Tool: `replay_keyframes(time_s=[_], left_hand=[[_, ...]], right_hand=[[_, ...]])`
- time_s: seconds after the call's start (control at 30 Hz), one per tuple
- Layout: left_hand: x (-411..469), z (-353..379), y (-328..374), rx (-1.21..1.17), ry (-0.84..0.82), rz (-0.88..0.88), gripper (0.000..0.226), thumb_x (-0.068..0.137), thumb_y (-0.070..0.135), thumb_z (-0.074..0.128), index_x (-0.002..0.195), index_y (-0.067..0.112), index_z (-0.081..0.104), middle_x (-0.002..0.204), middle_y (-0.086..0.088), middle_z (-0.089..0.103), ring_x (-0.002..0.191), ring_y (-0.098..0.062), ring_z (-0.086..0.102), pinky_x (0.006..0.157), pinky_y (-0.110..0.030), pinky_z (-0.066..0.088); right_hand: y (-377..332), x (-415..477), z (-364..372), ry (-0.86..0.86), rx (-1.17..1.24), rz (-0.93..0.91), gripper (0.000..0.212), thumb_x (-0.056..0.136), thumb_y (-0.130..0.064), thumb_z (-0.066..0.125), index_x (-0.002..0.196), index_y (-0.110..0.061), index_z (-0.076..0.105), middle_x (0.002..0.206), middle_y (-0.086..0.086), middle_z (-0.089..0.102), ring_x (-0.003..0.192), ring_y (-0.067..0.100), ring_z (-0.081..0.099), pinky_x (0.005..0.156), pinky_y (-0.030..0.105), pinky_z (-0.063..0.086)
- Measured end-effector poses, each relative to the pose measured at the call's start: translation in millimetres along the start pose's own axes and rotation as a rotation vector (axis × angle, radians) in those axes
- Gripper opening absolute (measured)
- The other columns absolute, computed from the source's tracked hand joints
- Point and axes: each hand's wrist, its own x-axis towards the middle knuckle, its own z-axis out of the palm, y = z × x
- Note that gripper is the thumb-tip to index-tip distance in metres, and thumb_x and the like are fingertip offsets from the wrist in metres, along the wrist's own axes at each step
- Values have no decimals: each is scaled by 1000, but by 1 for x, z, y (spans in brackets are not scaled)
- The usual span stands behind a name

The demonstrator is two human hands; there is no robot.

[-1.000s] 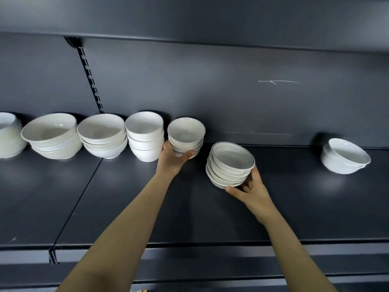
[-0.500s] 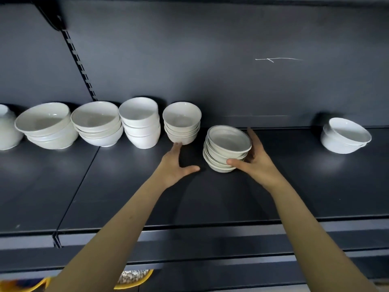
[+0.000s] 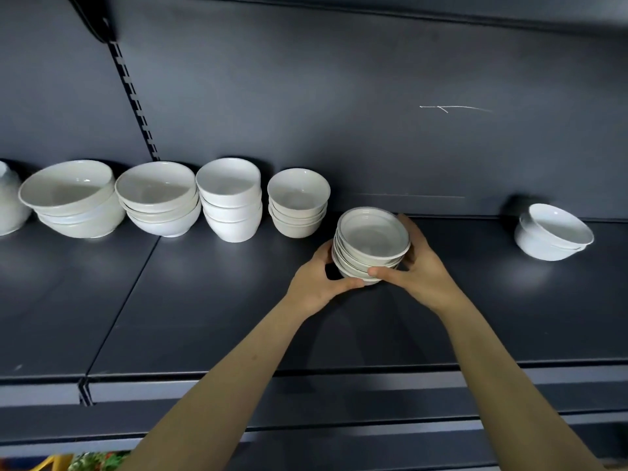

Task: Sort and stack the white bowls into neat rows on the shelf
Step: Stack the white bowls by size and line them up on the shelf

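Observation:
A stack of several shallow white bowls [image 3: 372, 244] stands on the dark shelf [image 3: 210, 311], right of a row of white bowl stacks. My left hand [image 3: 321, 283] cups its left side, thumb curled under the base at the front. My right hand [image 3: 419, 270] wraps the right side, fingers behind the stack and thumb on the front. In the row, from the right: a small bowl stack [image 3: 298, 202], a deeper bowl stack [image 3: 231, 198], a wider bowl stack [image 3: 159, 198] and a large bowl stack [image 3: 73, 198].
A separate pair of white bowls [image 3: 553, 232] sits at the far right of the shelf. Another white vessel [image 3: 10, 202] is cut off at the left edge. A slotted upright [image 3: 136, 100] runs up the dark back panel. Bare shelf surface lies in front of the stacks.
My left hand left the small bowl stack and came right onto the shallow stack. My right hand slid the shallow stack back toward the row and now wraps round it.

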Motion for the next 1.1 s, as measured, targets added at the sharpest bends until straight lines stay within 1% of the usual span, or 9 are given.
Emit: replay_keyframes(time_s=[0.1, 0.23, 0.37, 0.47, 0.57, 0.7, 0.8, 0.97, 1.1], left_hand=[[0, 3, -2, 28, 44, 11, 94, 68, 51, 82, 147, 33, 34, 136, 18, 54, 125, -2, 50, 104, -27, 42], [1, 5, -2, 32, 47, -6, 95, 68, 52, 81, 147, 33, 32, 136, 18, 54, 126, -3, 49, 106, -30, 41], [8, 5, 3, -12, 32, -28, 96, 69, 48, 82, 149, 33, 29, 139, 16, 52, 128, -3, 47, 109, -32, 39], [13, 7, 5, -17, 49, -34, 95, 70, 47, 81, 149, 33, 29, 138, 16, 53, 127, -3, 48, 109, -33, 40], [20, 8, 5, 5, 76, -43, 94, 73, 46, 80, 150, 33, 29, 137, 15, 54, 126, -4, 49, 109, -33, 40], [31, 15, 9, 99, 168, -88, 99, 61, 68, 71, 146, 35, 33, 133, 14, 58, 124, -6, 52, 108, -38, 41], [39, 21, 14, 157, 251, -140, 105, 50, 82, 60, 140, 31, 40, 129, 10, 60, 124, -12, 53, 108, -39, 39], [53, 26, 14, 246, 303, -129, 86, 65, 74, 65, 138, 35, 41, 123, 10, 62, 119, -13, 54, 105, -39, 41], [62, 27, 11, 233, 313, -131, 87, 63, 78, 59, 139, 41, 38, 121, 13, 62, 117, -14, 56, 99, -41, 46]], right_hand=[[0, 0, 1, 0, -21, -7, 88, 67, -20, 87, 128, -56, 35, 129, -22, 53, 122, -1, 51, 104, 31, 45], [3, 2, -2, -27, 3, 5, 92, 66, -22, 88, 136, -49, 35, 131, -20, 53, 125, 3, 50, 106, 36, 45], [10, 14, -8, -63, 34, 27, 106, 62, -35, 91, 146, -29, 28, 136, -11, 52, 128, 10, 50, 106, 45, 44], [12, 23, -12, -74, 38, 13, 90, 66, -22, 89, 139, -33, 37, 130, -13, 55, 123, 6, 53, 104, 42, 47], [14, 31, -14, -77, 47, 5, 90, 68, -18, 87, 140, -37, 36, 131, -15, 54, 123, 4, 53, 103, 37, 47], [17, 44, -19, -78, 54, -2, 88, 68, -16, 87, 136, -45, 38, 130, -19, 56, 120, 0, 54, 102, 31, 47], [20, 55, -24, -77, 66, 10, 90, 67, -17, 88, 138, -42, 39, 128, -19, 58, 120, 1, 55, 102, 32, 47], [22, 72, -31, -108, 100, 32, 82, 69, -12, 86, 123, -55, 41, 123, -25, 58, 116, -5, 56, 102, 28, 47], [26, 80, -33, -105, 161, 27, 78, 73, -12, 83, 130, -46, 42, 130, -17, 57, 121, -1, 54, 104, 31, 46]])
